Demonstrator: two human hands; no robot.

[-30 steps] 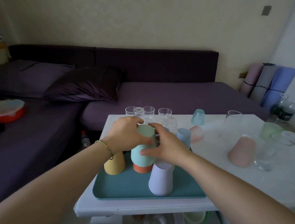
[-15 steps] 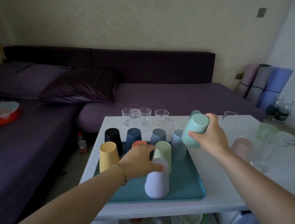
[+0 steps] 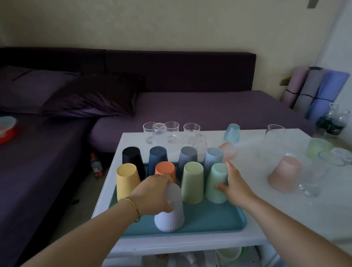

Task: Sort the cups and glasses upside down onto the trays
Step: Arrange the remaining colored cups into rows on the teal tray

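Observation:
A teal tray [image 3: 209,221] on the white table [image 3: 304,218] carries several plastic cups upside down: black [image 3: 132,160], navy, grey, light blue, yellow [image 3: 127,181], orange [image 3: 165,170], lime [image 3: 193,181] and mint [image 3: 216,181]. My right hand [image 3: 235,186] holds the mint cup by its side as it stands on the tray. My left hand [image 3: 154,195] grips the top of a tilted lavender ribbed cup [image 3: 171,215] at the tray's front.
Clear glasses [image 3: 171,130] stand at the table's far edge. Frosted pink [image 3: 284,174], green [image 3: 317,147] and blue [image 3: 232,133] cups and more clear glasses lie right of the tray. A purple sofa lies behind, with rolled mats and bottles at the right.
My right hand carried the mint cup from above the tray's right side down onto the tray beside the lime cup. My left hand settled onto the lavender cup, which now tilts.

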